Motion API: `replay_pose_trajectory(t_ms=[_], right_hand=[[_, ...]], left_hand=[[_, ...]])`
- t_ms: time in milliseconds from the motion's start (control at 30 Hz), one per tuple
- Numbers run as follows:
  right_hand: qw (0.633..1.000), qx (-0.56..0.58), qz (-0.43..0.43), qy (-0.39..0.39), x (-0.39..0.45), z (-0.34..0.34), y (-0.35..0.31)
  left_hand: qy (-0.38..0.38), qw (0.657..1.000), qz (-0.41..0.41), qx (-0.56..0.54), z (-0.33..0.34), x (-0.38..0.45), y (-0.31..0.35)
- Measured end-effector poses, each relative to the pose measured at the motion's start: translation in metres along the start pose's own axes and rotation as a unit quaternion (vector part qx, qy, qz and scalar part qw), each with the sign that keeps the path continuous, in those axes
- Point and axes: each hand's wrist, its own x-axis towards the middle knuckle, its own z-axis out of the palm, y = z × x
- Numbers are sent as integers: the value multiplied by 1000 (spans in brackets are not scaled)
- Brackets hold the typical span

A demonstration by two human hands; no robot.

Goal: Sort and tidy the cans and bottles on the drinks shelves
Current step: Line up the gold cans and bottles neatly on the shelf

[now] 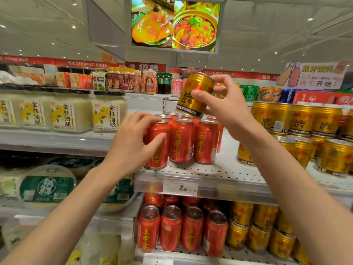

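Observation:
My right hand [221, 104] holds a gold Red Bull can [196, 92] tilted in the air above a cluster of red herbal-tea cans [181, 140] on the middle shelf [219, 176]. My left hand [133, 142] grips the leftmost front red can [159, 150], fingers wrapped round its upper part. Stacked gold Red Bull cans [313, 134] fill the same shelf to the right, with a bare gap between them and the red cans.
Glass jars of rice wine [68, 111] stand on the left shelf. Below it sit green-labelled tubs [47, 186]. The lower shelf holds more red cans [181, 228] and gold cans [257, 230]. Mixed bottles and cans line the top shelf.

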Motion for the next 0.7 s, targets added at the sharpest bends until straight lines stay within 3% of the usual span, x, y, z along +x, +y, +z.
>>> replay_pose_trajectory(t_ms=[433,533,700], right_hand=[[995,-60,80,25,-153,-37,34],[992,-54,105,33,-182,-39,45],[988,-48,132,65,-224,-49,71]], left_hand=[[17,987,-10,-158,-12,-51,23],[10,964,-76,-255,1,-80,31],[-90,895,-224,-374,47,-142,44]])
